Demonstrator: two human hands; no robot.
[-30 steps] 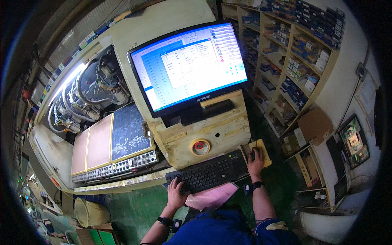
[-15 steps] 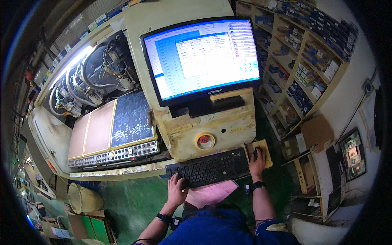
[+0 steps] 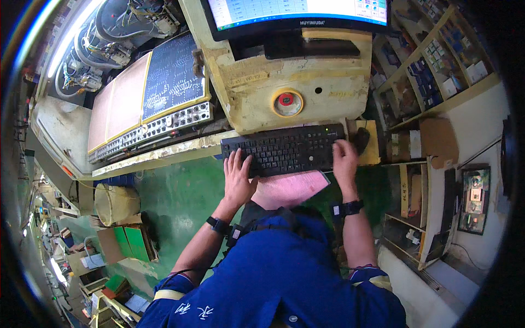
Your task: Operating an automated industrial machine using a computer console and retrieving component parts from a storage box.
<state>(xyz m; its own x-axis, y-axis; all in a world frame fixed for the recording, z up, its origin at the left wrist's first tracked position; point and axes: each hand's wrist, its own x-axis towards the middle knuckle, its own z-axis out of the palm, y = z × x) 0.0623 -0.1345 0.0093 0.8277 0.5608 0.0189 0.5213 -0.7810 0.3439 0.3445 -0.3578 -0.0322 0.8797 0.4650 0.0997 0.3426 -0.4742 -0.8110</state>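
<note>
A black keyboard (image 3: 281, 150) lies on the ledge in front of me. My left hand (image 3: 239, 177) is open, its fingers spread over the keyboard's left end. At the right end of the keyboard is my right hand (image 3: 344, 164), with its fingers curled together and nothing visible in them. Just beyond it, a dark computer mouse (image 3: 361, 139) rests on a yellowish pad (image 3: 373, 147). A pink sheet (image 3: 292, 188) sticks out below the keyboard's near edge. Above stands a monitor (image 3: 306, 23), partly cut off at the top.
A red button in a yellow ring (image 3: 286, 103) sits on the cream machine panel. To the left are the machine bed with a dark perforated board (image 3: 175, 74) and pinkish boards (image 3: 117, 106). A pale bucket (image 3: 116, 204) stands on the green floor. Shelves (image 3: 437, 60) line the right.
My right hand has let go of the mouse and moved left to the keyboard's right end. My left hand stays at the keyboard's left end. The view has tipped downward, cutting off most of the monitor.
</note>
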